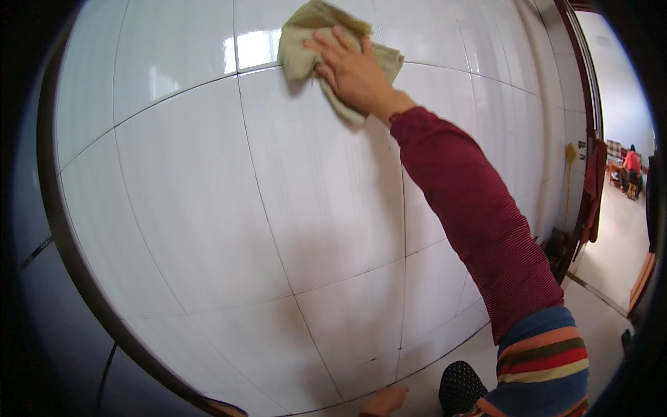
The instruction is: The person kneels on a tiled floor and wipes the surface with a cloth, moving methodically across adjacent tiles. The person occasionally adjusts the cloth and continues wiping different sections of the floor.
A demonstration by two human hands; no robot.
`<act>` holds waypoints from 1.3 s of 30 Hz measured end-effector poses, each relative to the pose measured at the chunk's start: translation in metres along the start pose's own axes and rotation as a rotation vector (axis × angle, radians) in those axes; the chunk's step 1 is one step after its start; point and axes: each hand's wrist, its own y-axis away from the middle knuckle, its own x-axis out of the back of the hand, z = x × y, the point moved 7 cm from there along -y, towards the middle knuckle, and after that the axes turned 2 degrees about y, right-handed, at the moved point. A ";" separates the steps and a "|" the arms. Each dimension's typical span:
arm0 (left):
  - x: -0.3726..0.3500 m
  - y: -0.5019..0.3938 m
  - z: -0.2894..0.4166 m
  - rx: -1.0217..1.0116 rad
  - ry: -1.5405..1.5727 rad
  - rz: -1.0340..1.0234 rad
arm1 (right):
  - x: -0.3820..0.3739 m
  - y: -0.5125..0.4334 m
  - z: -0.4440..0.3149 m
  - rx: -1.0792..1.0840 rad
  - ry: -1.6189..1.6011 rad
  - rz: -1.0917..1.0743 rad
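Note:
My right hand (349, 70) presses a folded, yellowish-green cloth (299, 52) flat against the white glazed wall tiles (323, 172), its fingers spread over the fabric. Part of the cloth hangs below the palm, and a corner sticks out to the right. A ribbed maroon sleeve covers that forearm, with a striped sleeve above it. At the bottom edge of the picture, my left hand (385, 400) hangs low near the foot of the wall. Only part of it shows, with the fingers looking loosely curled; whether it holds anything is hidden.
A dark frame (48, 172) edges the tiled wall on the left. To the right is an open doorway (599, 260) with a dark red cloth (595, 193) hanging beside it. A person in red (632, 162) is in the room beyond. My dark shoe (461, 385) stands on the floor.

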 end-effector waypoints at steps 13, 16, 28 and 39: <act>0.000 0.022 0.040 -0.094 -0.079 -0.118 | 0.009 0.036 0.025 -0.179 -0.182 0.195; -0.017 0.022 0.041 -0.122 -0.096 -0.222 | 0.019 0.069 0.004 -0.133 -0.142 0.156; -0.022 0.029 0.046 -0.173 -0.111 -0.292 | 0.044 0.279 -0.110 -0.125 -0.202 -0.306; 0.025 0.033 0.056 -0.134 0.050 -0.104 | 0.064 0.561 -0.258 0.182 -0.670 -0.736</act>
